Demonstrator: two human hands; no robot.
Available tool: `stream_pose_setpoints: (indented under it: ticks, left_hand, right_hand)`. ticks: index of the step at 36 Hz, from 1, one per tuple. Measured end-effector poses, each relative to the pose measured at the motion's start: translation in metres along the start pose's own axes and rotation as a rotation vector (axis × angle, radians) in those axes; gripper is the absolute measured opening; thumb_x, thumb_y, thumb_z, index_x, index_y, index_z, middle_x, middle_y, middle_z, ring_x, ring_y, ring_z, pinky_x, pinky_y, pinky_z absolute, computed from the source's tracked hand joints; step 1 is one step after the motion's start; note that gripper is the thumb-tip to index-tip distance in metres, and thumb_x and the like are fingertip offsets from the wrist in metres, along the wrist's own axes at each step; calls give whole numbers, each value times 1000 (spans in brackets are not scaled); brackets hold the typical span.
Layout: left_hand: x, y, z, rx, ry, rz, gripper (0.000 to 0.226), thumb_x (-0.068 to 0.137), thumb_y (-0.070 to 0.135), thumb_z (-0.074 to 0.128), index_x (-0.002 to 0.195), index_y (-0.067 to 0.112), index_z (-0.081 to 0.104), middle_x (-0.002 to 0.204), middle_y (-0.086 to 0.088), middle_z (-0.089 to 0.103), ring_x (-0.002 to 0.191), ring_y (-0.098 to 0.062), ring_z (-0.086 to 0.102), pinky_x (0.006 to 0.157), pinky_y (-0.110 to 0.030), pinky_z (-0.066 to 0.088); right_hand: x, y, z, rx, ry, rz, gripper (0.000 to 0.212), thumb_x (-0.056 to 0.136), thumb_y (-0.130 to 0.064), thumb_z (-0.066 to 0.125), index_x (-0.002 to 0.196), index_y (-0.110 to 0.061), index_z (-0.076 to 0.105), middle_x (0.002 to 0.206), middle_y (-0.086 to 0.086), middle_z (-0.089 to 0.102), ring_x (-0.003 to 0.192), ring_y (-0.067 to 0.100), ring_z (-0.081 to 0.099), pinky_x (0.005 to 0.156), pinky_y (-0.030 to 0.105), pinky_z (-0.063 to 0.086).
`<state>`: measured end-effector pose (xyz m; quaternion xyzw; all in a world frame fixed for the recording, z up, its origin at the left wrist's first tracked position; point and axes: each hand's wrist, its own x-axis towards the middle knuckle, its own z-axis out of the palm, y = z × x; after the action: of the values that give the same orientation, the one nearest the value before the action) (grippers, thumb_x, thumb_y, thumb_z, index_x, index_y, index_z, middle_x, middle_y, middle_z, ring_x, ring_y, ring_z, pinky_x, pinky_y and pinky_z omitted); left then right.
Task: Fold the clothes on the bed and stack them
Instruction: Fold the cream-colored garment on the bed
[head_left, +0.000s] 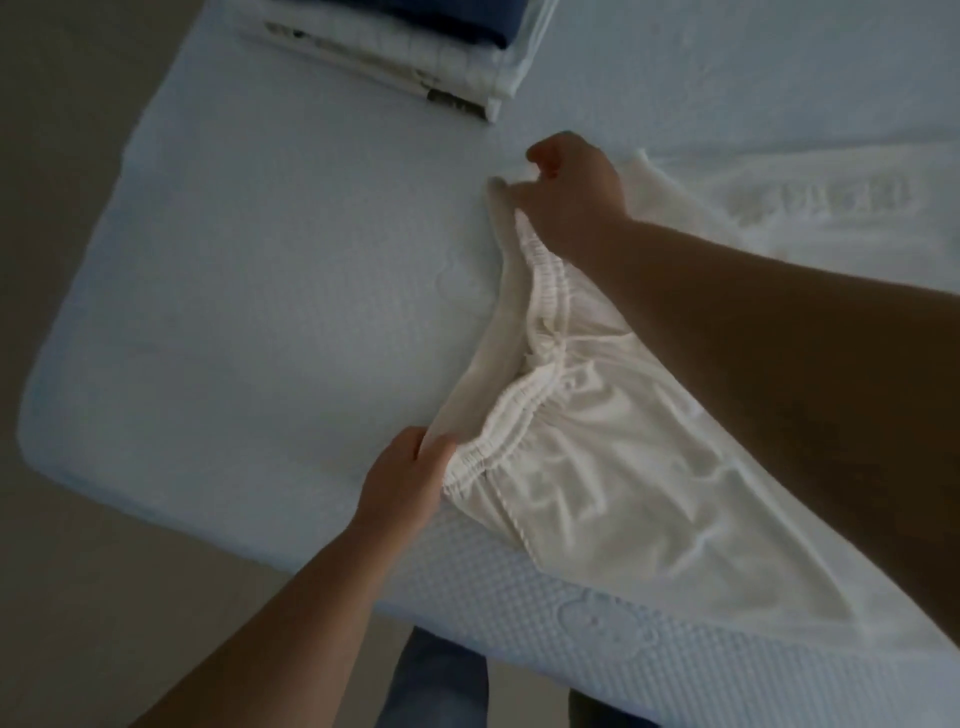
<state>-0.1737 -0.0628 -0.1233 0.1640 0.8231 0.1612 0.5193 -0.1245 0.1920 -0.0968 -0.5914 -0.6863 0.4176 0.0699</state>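
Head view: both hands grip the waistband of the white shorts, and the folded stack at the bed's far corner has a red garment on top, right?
Not quite. The head view shows the top garment of the folded stack is dark blue. Both the left hand and right hand do grip the white shorts at the waistband.

Right hand (574, 189) fingertips are hidden, tucked under the white garment's (597, 467) waistband. The folded stack (415, 57) beyond those fingers is blurred and cut off at the top edge.

Head cam – looks steeply down at bed (249, 291) corner, close; single view, no overlap.
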Motion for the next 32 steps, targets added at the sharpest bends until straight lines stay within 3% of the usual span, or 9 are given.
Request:
stream_pose_setpoints:
  ticks: [3, 6, 11, 15, 18, 22, 27, 29, 32]
  left_hand:
    - [-8, 2, 4, 26, 92, 68, 36, 70, 60, 60, 91, 32, 50, 88, 13, 59, 80, -8, 58, 60, -24, 37]
    - [-8, 4, 6, 238, 158, 217, 61, 66, 56, 69, 115, 25, 50, 106, 7, 49, 96, -12, 51, 75, -25, 37]
    - [-9, 13, 7, 445, 66, 217, 40, 73, 47, 70, 101, 19, 64, 115, -3, 44, 103, -23, 54, 80, -27, 40]
    - [-21, 22, 5, 575, 191, 302, 40, 76, 38, 68, 109, 16, 64, 121, -13, 51, 111, -32, 51, 89, -39, 42]
    - [-41, 28, 12, 607, 252, 474, 44, 74, 23, 70, 115, 10, 62, 128, -18, 49, 117, -37, 46, 95, -45, 36]
    - [-66, 33, 35, 631, 138, 628, 35, 73, 16, 68, 107, 10, 66, 118, -13, 56, 108, -33, 52, 91, -40, 38]
    - [-85, 29, 78, 786, -52, 647, 37, 78, 19, 63, 114, 14, 62, 118, -9, 57, 107, -29, 53, 90, -36, 38]
    - [-92, 21, 99, 834, -99, 685, 38, 78, 21, 62, 116, 15, 61, 119, -8, 57, 107, -28, 53, 91, -36, 39]
    - [-106, 9, 134, 878, -174, 747, 39, 79, 23, 63, 117, 17, 61, 120, -5, 56, 108, -25, 52, 91, -34, 38]
  right_hand:
    - [-24, 9, 8, -40, 8, -11, 41, 86, -26, 59, 126, -20, 54, 125, -1, 54, 111, 12, 51, 76, 8, 27]
    - [-59, 28, 8, -55, 38, -14, 37, 84, -18, 59, 120, -18, 57, 123, 3, 53, 112, 15, 50, 77, 8, 25]
    - [-137, 78, -6, -24, 100, 159, 31, 83, -14, 61, 114, -19, 59, 112, -9, 44, 109, 17, 51, 93, 27, 40]
    - [-202, 129, -33, -71, 204, 342, 30, 84, -12, 61, 114, -18, 59, 120, -2, 47, 108, 16, 49, 87, 22, 33]
    - [-252, 167, -55, -86, 229, 511, 31, 86, -13, 60, 117, -17, 57, 127, 3, 44, 110, 18, 47, 93, 28, 37]
    - [-305, 212, -81, -88, 213, 728, 40, 87, -16, 59, 126, -15, 50, 136, 8, 38, 120, 28, 44, 102, 45, 39]
    - [-345, 271, -106, 5, 284, 972, 61, 85, -16, 61, 139, -8, 35, 143, 14, 29, 129, 34, 35, 107, 48, 32]
    - [-352, 295, -112, 79, 318, 1025, 65, 84, -16, 63, 141, -7, 33, 143, 14, 32, 126, 34, 39, 101, 45, 38]
    - [-353, 325, -120, 300, 370, 1015, 55, 81, -11, 68, 131, -7, 44, 127, 17, 52, 98, 28, 52, 67, 29, 43]
